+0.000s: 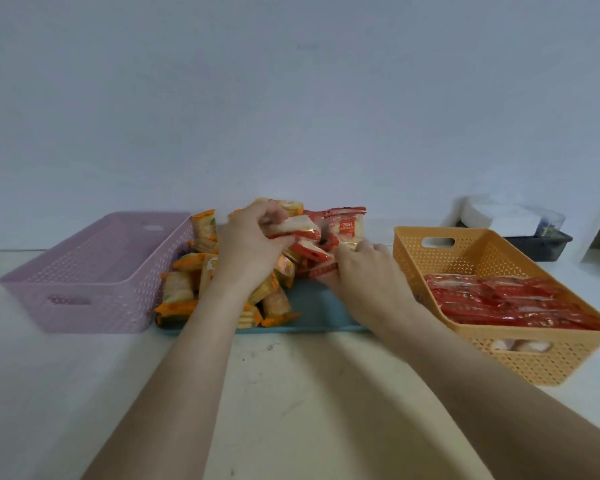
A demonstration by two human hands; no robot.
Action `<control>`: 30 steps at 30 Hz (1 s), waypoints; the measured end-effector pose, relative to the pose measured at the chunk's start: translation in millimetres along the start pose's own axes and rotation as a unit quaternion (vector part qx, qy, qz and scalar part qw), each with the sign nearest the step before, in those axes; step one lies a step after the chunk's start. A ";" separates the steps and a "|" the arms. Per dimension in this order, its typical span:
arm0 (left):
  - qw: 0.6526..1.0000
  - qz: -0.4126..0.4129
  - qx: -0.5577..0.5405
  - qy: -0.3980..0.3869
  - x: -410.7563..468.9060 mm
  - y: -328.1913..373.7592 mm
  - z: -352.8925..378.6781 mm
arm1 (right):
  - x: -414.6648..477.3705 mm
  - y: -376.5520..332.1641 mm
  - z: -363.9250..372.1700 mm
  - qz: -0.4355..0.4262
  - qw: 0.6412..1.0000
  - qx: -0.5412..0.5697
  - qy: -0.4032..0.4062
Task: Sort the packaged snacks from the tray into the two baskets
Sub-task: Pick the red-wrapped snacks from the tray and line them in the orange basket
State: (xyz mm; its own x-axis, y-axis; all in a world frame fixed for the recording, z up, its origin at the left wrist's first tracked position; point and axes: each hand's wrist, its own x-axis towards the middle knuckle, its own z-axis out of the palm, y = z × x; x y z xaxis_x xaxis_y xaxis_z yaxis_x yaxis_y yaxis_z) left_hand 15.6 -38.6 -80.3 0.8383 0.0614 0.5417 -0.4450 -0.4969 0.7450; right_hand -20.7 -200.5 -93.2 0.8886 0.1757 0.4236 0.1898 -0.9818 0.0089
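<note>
L hand (248, 252) grips red packet (296, 230) | R hand (367, 271) on tray (312, 306) pile, grip hidden (fingers buried) | labels blurred

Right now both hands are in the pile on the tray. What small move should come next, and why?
Probably lift the left hand with its red-and-white snack packets and carry them right to the orange plastic basket. That basket already holds red packets, while the purple plastic basket looks empty and the orange-wrapped packets remain on the blue tray.

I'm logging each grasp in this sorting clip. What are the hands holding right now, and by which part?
The left hand grips a red-and-white snack packet by its left end, lifted above the pile. The right hand pinches another red packet at its edge.
</note>
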 end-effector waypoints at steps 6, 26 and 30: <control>0.998 0.031 -0.035 0.038 -8.6 20.6 7.3 | 5.0 24.1 -67.3 0.065 0.974 0.216 0.001; 0.981 0.142 0.048 -0.126 10.1 108.0 123.0 | -12.6 151.7 -34.5 0.071 0.959 0.111 -0.251; 0.961 0.132 0.119 -0.214 10.4 106.1 143.4 | -18.2 162.5 -39.7 0.084 0.977 0.135 -0.142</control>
State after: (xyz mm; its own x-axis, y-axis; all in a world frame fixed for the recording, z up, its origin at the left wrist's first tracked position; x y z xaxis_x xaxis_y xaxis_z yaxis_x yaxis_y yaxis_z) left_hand 22.3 -214.7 -51.4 0.7813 -0.4296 0.4528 -0.6181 -0.6335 0.4654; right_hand -22.7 -366.2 -63.4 0.9895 0.0642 0.1294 0.1001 -0.9506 -0.2939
